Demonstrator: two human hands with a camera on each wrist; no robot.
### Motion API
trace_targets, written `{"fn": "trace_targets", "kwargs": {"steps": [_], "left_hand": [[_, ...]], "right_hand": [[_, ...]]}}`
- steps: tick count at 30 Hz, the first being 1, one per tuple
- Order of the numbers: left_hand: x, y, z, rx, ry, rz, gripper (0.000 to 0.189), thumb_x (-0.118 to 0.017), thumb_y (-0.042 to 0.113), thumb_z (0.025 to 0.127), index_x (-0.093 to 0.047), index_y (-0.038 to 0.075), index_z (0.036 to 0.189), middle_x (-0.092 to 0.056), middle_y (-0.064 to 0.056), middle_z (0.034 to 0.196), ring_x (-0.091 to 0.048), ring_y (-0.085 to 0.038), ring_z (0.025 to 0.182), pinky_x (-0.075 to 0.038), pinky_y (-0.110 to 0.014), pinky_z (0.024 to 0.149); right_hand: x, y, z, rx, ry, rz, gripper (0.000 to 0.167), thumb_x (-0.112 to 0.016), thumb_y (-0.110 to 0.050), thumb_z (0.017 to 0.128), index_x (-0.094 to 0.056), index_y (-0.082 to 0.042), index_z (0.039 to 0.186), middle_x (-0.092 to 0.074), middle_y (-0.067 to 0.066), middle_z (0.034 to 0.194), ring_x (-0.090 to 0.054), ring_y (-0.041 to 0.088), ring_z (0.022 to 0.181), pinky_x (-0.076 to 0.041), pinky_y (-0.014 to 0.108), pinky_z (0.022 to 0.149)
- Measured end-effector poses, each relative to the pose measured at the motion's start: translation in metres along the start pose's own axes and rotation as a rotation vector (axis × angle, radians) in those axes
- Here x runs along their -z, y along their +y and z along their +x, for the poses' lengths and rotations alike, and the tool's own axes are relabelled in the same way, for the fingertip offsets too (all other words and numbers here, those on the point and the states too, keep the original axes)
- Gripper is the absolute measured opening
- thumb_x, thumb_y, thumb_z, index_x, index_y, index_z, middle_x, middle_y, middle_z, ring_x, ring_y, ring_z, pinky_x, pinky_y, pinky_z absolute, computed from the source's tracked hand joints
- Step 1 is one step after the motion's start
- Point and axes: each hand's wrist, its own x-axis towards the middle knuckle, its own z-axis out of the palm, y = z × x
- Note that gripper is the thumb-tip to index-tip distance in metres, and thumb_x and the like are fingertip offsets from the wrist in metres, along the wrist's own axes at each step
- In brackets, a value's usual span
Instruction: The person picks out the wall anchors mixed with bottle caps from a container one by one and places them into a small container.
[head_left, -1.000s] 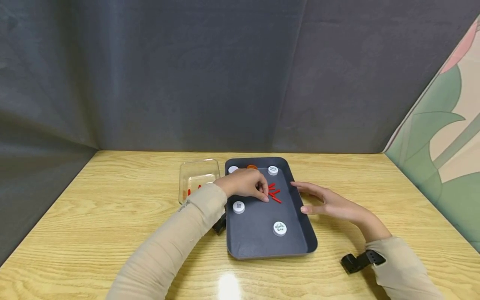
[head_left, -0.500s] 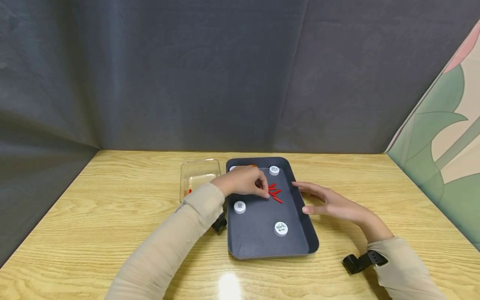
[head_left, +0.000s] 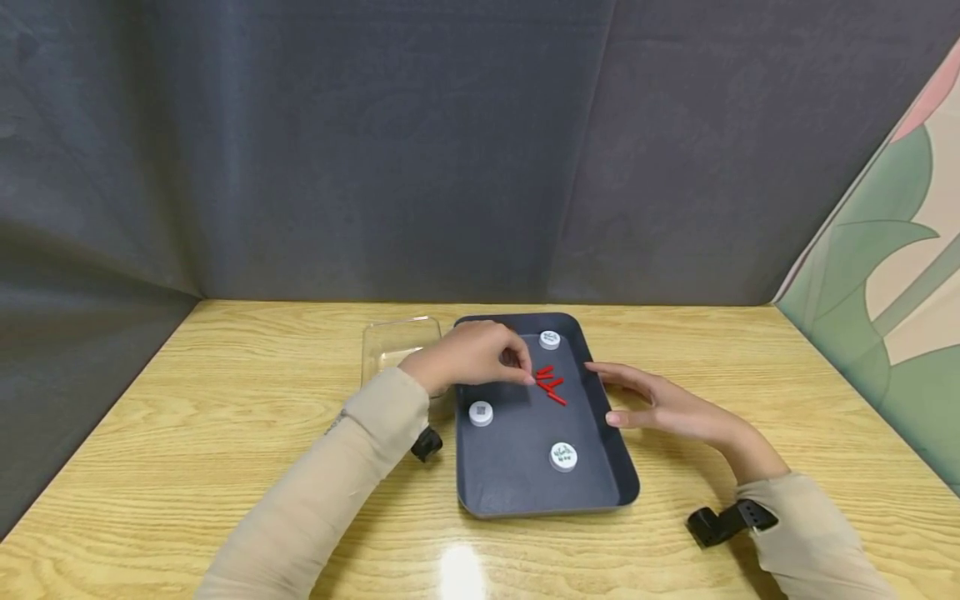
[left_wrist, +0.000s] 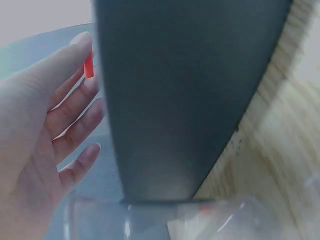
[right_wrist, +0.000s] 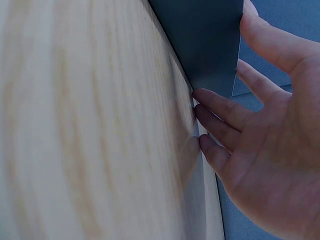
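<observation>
Over the left half of a dark grey tray (head_left: 517,492), my left hand (head_left: 468,357) pinches a short red stick (left_wrist: 89,66) between thumb and forefinger, as the left wrist view shows. Its other fingers are loosely bent. Just beyond its fingertips, several red sticks (head_left: 557,398) lie in a loose pile on the tray's floor. My right hand (head_left: 660,407) lies along the tray's right wall, thumb and fingers spread and relaxed. In the right wrist view its fingertips are at the tray's outer side (right_wrist: 210,45).
White round caps with printed tops stand in the tray: one at the left (head_left: 481,413), one near the front (head_left: 563,457), one at the back (head_left: 550,340). A clear rectangular container (head_left: 382,335) sits left of the tray, partly hidden by my left arm. A dark curtain (head_left: 390,167) hangs behind.
My left hand has lifted slightly away from the red pile and shifted left, its sleeve now covering more of the clear container. The right hand stays at the tray's wall.
</observation>
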Motion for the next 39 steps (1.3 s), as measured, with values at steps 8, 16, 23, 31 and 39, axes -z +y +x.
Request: {"fn": "trace_targets", "kwargs": {"steps": [8, 16, 23, 31, 39], "left_hand": [[0.007, -0.001, -0.015, 0.003, 0.057, -0.009, 0.009, -0.076, 0.040, 0.087, -0.074, 0.032, 0.088, -0.064, 0.021, 0.084, -0.059, 0.003, 0.084, -0.047, -0.022, 0.080], [0.015, -0.005, -0.031, 0.046, 0.157, -0.108, 0.006, -0.077, 0.039, 0.087, -0.074, 0.033, 0.087, -0.066, 0.022, 0.087, -0.059, -0.001, 0.084, -0.048, -0.027, 0.078], [0.021, -0.009, -0.044, 0.107, 0.188, -0.159, 0.011, -0.076, 0.043, 0.086, -0.075, 0.034, 0.092, -0.067, 0.019, 0.090, -0.060, -0.007, 0.084, -0.049, -0.030, 0.076], [0.025, -0.019, -0.059, 0.136, 0.248, -0.163, 0.009, -0.076, 0.041, 0.087, -0.074, 0.034, 0.091, -0.067, 0.020, 0.093, -0.059, -0.012, 0.080, -0.048, -0.033, 0.075], [0.024, -0.034, -0.071, 0.184, 0.306, -0.220, 0.012, -0.075, 0.043, 0.088, -0.074, 0.032, 0.092, -0.068, 0.018, 0.090, -0.058, -0.016, 0.086, -0.047, -0.036, 0.076]], "right_hand": [[0.000, 0.001, 0.000, -0.002, 0.004, -0.018, 0.071, -0.072, -0.025, 0.092, -0.037, -0.014, 0.153, -0.038, 0.018, 0.153, -0.037, 0.040, 0.139, -0.029, 0.060, 0.108], [0.000, 0.000, 0.000, 0.000, 0.005, -0.017, 0.071, -0.072, -0.025, 0.092, -0.037, -0.014, 0.153, -0.039, 0.017, 0.152, -0.037, 0.039, 0.139, -0.030, 0.057, 0.108], [0.000, 0.000, 0.000, 0.002, 0.005, -0.024, 0.071, -0.072, -0.025, 0.092, -0.038, -0.014, 0.153, -0.039, 0.016, 0.153, -0.036, 0.038, 0.139, -0.032, 0.050, 0.109], [0.000, 0.001, 0.000, 0.008, 0.006, -0.024, 0.070, -0.071, -0.024, 0.093, -0.038, -0.014, 0.153, -0.039, 0.016, 0.153, -0.037, 0.038, 0.139, -0.033, 0.044, 0.109], [0.000, -0.001, -0.002, 0.007, 0.011, -0.029, 0.070, -0.072, -0.025, 0.092, -0.038, -0.015, 0.153, -0.039, 0.015, 0.153, -0.037, 0.038, 0.139, -0.031, 0.054, 0.109]]}}
